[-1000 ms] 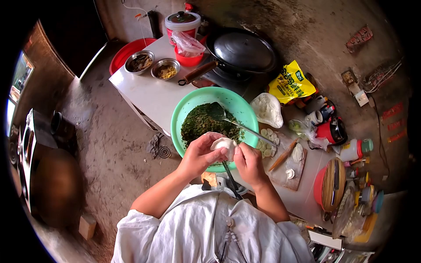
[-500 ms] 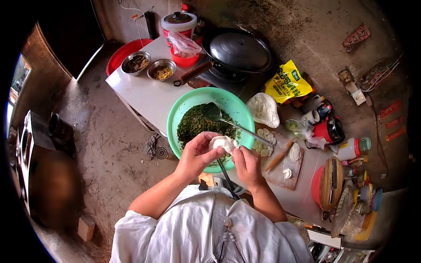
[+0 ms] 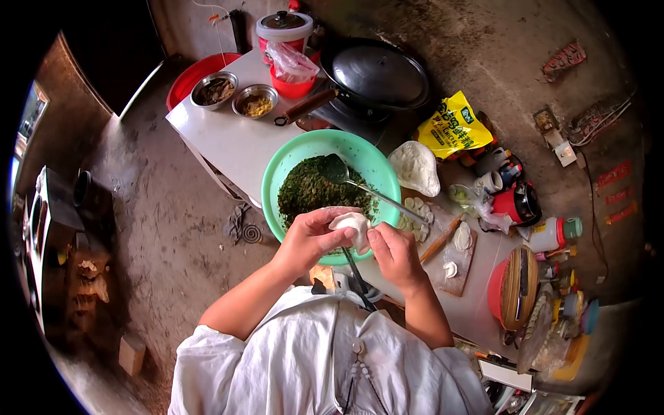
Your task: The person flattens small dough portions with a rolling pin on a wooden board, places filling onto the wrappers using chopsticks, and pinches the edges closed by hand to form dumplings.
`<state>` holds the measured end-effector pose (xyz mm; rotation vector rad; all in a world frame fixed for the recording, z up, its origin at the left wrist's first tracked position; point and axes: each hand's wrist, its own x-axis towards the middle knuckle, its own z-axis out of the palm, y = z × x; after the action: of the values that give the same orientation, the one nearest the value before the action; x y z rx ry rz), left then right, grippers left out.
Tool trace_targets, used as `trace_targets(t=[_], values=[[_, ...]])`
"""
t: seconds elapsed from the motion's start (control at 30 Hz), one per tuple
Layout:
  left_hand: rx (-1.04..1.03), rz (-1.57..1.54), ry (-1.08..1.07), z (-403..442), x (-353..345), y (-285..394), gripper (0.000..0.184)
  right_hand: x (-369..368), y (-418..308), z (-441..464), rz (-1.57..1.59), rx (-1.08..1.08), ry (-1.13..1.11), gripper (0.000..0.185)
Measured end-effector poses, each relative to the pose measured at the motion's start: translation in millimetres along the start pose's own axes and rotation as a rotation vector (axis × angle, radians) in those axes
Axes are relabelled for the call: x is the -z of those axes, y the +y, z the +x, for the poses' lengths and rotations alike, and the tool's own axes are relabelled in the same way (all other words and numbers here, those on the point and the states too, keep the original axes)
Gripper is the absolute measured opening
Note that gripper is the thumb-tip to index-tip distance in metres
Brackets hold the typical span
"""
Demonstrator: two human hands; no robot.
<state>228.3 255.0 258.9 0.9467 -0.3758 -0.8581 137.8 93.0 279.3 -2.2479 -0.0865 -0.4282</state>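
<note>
A white dumpling [image 3: 355, 229] of soft dough is held between my two hands over the near rim of a green bowl [image 3: 277, 160]. My left hand [image 3: 309, 241] is closed around its left side, with the thumb pressed against the dough. My right hand [image 3: 396, 256] pinches its right edge between thumb and fingers. The bowl holds a dark green chopped filling [image 3: 308, 190]. A metal spatula [image 3: 337, 170] rests in the filling, its handle slanting over the right rim. Any filling inside the dumpling is hidden.
Right of the bowl lie several dough pieces [image 3: 416, 218], a rolling pin [image 3: 440, 237] and a cutting board [image 3: 460, 273] with dough. A flour container [image 3: 415, 169] and a yellow bag [image 3: 455, 128] stand behind. A lidded wok [image 3: 377, 75] and metal bowls [image 3: 255, 102] are at the back.
The dough has turned in my fingers, its right end now hanging lower. My right hand has shifted slightly. The view has moved a little.
</note>
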Motion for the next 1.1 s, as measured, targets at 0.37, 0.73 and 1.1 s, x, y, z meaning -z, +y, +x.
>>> trace_targets(t=[0.37, 0.73, 1.1], values=[[0.027, -0.028, 0.013, 0.6, -4.4, -2.8, 0.047, -0.8, 0.5, 0.3, -0.103, 0.043, -0.003, 0.02], [0.026, 0.029, 0.002, 6.9, -4.8, -16.5, 0.025, 9.0, -2.3, -5.9, -0.159, 0.01, -0.007, 0.019], [0.105, 0.21, -0.059, 8.7, -11.6, -12.3, 0.029, 13.4, 2.4, -10.0, -0.251, 0.008, -0.007, 0.017]])
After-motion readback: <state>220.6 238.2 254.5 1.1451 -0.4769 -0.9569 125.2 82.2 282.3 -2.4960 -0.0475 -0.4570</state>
